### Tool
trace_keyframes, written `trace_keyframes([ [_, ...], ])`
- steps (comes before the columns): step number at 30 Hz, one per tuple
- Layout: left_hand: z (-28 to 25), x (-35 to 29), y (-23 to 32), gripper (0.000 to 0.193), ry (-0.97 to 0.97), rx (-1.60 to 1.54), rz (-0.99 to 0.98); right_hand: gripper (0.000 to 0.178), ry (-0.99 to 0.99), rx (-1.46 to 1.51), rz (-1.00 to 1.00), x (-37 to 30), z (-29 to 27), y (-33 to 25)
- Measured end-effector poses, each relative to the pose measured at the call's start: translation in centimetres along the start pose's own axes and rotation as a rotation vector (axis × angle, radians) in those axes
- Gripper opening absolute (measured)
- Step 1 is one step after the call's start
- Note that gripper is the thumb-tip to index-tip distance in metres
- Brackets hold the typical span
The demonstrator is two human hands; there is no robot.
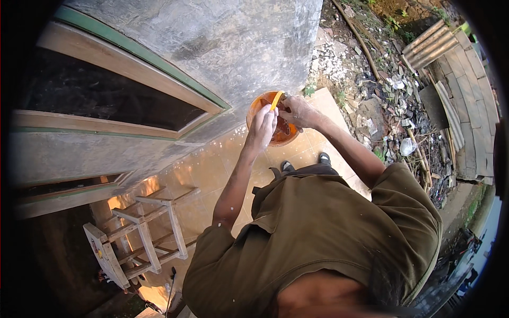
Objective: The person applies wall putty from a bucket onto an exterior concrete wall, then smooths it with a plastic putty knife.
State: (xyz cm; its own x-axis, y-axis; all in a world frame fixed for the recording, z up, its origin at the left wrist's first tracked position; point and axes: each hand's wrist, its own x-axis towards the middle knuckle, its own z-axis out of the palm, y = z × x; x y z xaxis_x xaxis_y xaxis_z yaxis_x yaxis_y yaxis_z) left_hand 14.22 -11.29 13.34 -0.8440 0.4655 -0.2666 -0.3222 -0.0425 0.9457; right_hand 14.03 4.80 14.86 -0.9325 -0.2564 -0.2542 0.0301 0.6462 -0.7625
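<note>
An orange bucket (286,137) is in front of me by the foot of the grey wall, its inside smeared with a darker coating. My left hand (262,126), dusted white, is over its near left part. Its fingers are closed on a curved yellow strip (277,99) that sticks up past them; what the strip belongs to is hidden. My right hand (300,112), also whitened, reaches over the bucket's right side with its fingers bent inward. Whether those fingers grip anything cannot be made out.
A rough grey wall (228,47) with a wood-framed window (122,87) rises at left. A wooden stand (143,228) is on the tiled floor (217,164) at lower left. Rubble and litter (371,100) cover the ground at right, beside stacked blocks (466,95).
</note>
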Motion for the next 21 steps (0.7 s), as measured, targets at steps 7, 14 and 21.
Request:
trace_keyframes([
  [7,2.4,0.0,-1.0,0.018,0.127,0.481,0.381,0.022,0.070,-0.384,-0.083,1.2,4.8,2.9],
  [14,3.5,0.5,-1.5,0.019,0.144,0.511,0.427,0.038,0.088,-0.413,-0.046,1.8,5.6,5.5],
  [21,1.6,2.2,-3.1,0.023,0.213,0.410,0.430,0.041,0.043,-0.418,-0.165,3.9,6.4,5.2],
])
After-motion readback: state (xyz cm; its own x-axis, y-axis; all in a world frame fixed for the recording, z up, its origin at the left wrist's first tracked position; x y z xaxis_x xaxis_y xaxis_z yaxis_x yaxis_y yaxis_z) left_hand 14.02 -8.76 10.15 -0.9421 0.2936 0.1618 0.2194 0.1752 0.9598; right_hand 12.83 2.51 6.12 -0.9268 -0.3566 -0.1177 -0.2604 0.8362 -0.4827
